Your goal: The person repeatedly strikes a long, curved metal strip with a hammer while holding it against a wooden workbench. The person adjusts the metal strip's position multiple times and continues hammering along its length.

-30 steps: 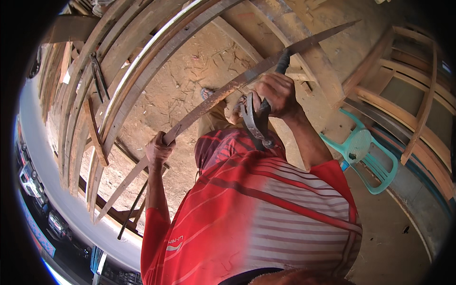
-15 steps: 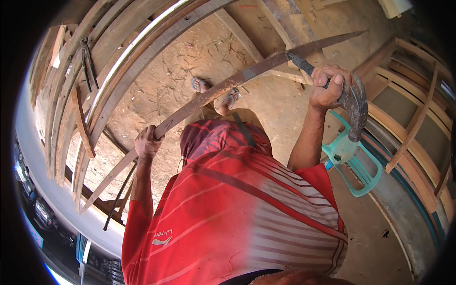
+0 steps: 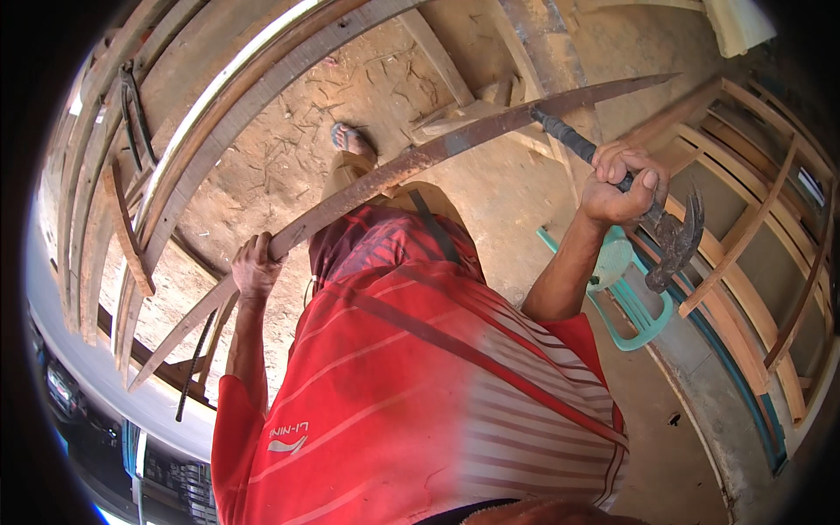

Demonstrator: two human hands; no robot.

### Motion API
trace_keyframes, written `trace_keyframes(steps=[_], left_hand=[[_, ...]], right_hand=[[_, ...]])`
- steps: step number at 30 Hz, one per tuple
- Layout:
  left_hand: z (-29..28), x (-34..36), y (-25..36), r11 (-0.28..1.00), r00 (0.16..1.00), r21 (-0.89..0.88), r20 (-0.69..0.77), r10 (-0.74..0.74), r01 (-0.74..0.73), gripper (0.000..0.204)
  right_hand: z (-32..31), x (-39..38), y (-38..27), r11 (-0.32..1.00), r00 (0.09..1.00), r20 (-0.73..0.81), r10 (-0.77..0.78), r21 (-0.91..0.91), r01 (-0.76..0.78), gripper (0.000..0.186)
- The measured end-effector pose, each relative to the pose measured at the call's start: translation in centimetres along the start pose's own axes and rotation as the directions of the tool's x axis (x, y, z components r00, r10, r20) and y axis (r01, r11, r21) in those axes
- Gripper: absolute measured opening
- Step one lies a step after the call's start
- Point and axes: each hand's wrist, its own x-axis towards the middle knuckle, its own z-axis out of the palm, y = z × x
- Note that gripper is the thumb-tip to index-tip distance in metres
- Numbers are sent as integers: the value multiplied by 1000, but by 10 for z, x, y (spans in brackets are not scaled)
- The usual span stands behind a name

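A long brown wooden plank (image 3: 411, 164) slants across in front of my body, from low at the left to high at the right. My left hand (image 3: 255, 266) is closed around its lower part. In my right hand (image 3: 625, 182) is a claw hammer (image 3: 679, 240), gripped midway along its handle. Its metal head points toward the lower right. The dark-wrapped handle end reaches up to the plank and overlaps it in view; whether they touch I cannot tell.
Long timbers (image 3: 249, 114) curve along the left, with pincers (image 3: 137, 118) hanging on them. At the right stand a green plastic chair (image 3: 643, 319) and slatted wooden frames (image 3: 744, 223). Thin dark bits litter the dirt floor (image 3: 289, 144).
The hammer head has swung outward to the right and lower. Both hands keep their holds. One foot has gone out of sight behind the plank, and the whole view has shifted slightly.
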Motion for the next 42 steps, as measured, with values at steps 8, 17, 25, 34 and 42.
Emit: trace_keyframes(steps=[8,17,25,34,42], left_hand=[[-1,-1,-3,1000,998,-7,65,5,-5,41],[-9,-1,4,999,996,-42,94,0,4,39],[-14,5,11,987,991,-116,87,-103,112,41],[-6,2,14,968,969,-74,80,-232,238,30],[-20,15,36,951,943,-50,153,-296,306,33]], right_hand=[[20,56,10,962,949,-207,237,-90,-259,38],[19,121,48,882,815,-415,405,-59,-468,27],[17,98,-10,943,927,-194,321,-24,-331,36],[-103,59,5,912,883,-470,18,-354,-208,33],[-147,-13,65,795,916,-171,362,-456,-399,36]])
